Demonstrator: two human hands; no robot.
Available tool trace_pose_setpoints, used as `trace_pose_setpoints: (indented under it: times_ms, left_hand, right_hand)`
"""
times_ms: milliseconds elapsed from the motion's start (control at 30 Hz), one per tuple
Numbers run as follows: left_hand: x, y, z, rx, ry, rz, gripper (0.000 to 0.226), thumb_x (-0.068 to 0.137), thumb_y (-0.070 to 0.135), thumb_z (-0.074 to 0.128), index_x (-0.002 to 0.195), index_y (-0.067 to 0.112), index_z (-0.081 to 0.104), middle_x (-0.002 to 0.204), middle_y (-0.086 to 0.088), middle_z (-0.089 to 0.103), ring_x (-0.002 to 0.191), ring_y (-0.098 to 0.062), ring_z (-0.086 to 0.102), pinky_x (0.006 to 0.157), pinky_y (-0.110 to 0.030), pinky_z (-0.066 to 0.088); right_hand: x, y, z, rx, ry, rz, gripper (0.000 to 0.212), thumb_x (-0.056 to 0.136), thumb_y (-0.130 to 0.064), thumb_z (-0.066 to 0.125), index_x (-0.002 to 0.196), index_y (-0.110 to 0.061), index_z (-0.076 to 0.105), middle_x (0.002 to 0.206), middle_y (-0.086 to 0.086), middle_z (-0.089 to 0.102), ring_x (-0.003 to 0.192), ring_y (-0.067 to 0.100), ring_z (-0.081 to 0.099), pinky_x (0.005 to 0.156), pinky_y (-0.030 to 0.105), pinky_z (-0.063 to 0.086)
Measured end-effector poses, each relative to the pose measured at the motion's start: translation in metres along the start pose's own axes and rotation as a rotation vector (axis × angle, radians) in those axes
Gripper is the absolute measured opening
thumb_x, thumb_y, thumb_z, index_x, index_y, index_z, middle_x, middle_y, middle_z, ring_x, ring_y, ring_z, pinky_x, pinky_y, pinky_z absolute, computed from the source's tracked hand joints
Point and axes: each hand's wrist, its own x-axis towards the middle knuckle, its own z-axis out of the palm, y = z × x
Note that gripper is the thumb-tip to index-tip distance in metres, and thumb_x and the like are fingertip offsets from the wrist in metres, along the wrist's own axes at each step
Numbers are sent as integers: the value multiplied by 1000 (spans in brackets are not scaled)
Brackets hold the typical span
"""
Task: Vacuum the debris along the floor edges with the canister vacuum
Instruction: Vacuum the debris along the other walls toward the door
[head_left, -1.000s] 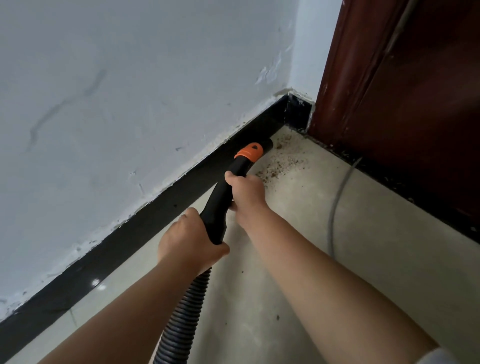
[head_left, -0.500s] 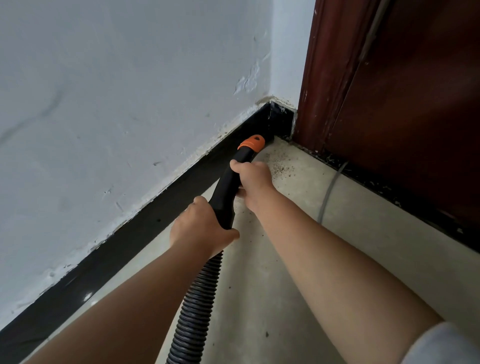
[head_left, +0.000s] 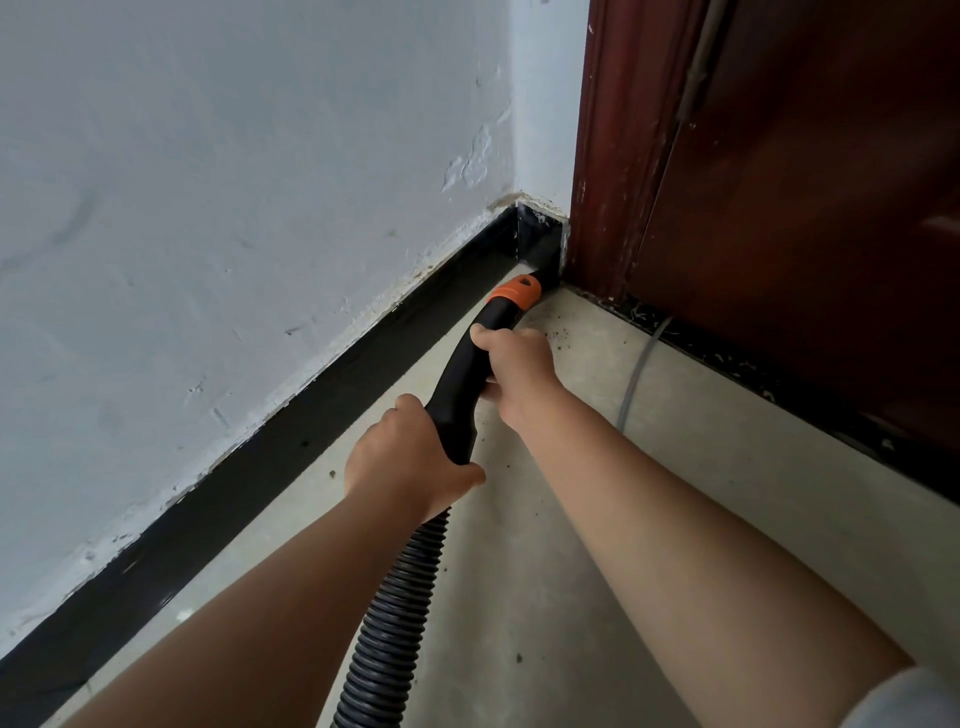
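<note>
Gripping the black plastic vacuum handle with orange collar (head_left: 470, 364), left hand (head_left: 410, 457) wrapped its rear near the ribbed grey hose (head_left: 395, 618), right hand (head_left: 514, 364) clasped the front; nozzle sat in the black-skirting corner (head_left: 535, 239), brown debris specks (head_left: 563, 332) on the beige floor (head_left: 571, 519) beside.

1. The tip of the vacuum nozzle (head_left: 467, 374) sits in the dark corner past its orange ring (head_left: 516, 292), so its mouth cannot be seen.
2. The left hand (head_left: 405, 457) covers where the ribbed hose (head_left: 395, 613) joins the nozzle.
3. The hose runs off the bottom edge.
4. The right hand (head_left: 519, 369) hides its own fingers behind the nozzle.
5. The gray cord (head_left: 636, 374) is cut off by the right arm.
</note>
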Motion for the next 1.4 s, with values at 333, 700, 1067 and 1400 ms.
trace_pose_setpoints:
  times_ms: [333, 700, 1067, 1400]
  left_hand:
    - [-19, 18, 5, 37, -21, 66, 54, 69, 44, 71, 95, 17, 32, 74, 6, 38, 76, -17, 48, 58, -25, 35]
    - [-31, 30, 12, 16, -37, 129, 55, 69, 43, 72, 98, 17, 33, 76, 5, 39, 75, -16, 46, 59, -26, 36]
    - [-62, -34, 8, -23, 19, 61, 52, 69, 43, 70, 93, 16, 33, 73, 6, 40, 72, -16, 49, 55, -25, 36]
    - [-109, -150, -2, -33, 57, -92, 50, 67, 40, 72, 91, 15, 37, 73, 6, 44, 65, -14, 47, 51, -25, 36]
  right_hand:
    - [-11, 4, -30, 95, 47, 0, 33, 90, -10, 59, 121, -2, 52, 105, 12, 59, 98, 30, 58, 58, 30, 49]
    - [-28, 3, -53, 132, 57, -30, 12, 91, -9, 57, 101, -4, 52, 84, 7, 56, 91, 27, 56, 80, 40, 51]
    - [-58, 42, -1, 22, -4, -42, 22, 91, -12, 57, 112, -6, 54, 102, 12, 59, 97, 28, 59, 80, 38, 52]
    - [-120, 98, 88, -143, -151, 50, 42, 91, -12, 57, 130, -3, 43, 124, 15, 55, 114, 31, 55, 96, 44, 49]
